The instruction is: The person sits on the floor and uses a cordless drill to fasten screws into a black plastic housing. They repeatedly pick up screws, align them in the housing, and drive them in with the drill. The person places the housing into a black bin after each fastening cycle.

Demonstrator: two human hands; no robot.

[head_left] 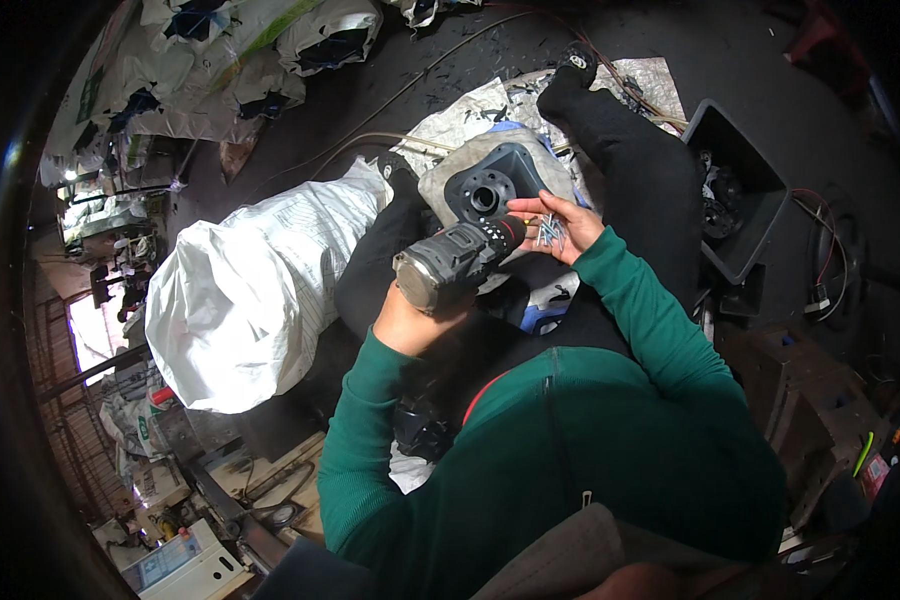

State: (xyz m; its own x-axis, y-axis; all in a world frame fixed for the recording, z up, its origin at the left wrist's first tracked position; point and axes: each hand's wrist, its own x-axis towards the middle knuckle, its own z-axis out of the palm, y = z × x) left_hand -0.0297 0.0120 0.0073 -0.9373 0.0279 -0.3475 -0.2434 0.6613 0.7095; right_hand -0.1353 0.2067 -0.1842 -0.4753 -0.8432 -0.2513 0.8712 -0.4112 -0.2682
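My left hand (420, 322) grips a grey and black cordless drill (450, 262) from below, and its body hides most of my fingers. The drill's front end points at my right hand (570, 232). A bunch of silvery screws (550, 232) lies in the cupped palm of my right hand, with thumb and forefinger apart. Just beyond the drill, between my legs, sits a dark grey plastic part (500, 172) with a round flanged hole. It rests on a pale, cloth-covered block (440, 180). My right fingertips are beside the part's near right edge; I cannot tell whether they touch it.
A large white woven sack (260, 290) stands against my left leg. To the right is a black bin (760, 215) with dark parts inside. Hoses (410, 75) cross the floor ahead. Filled sacks (240, 70) are piled at the far left, and brown metal blocks (810, 400) stand near right.
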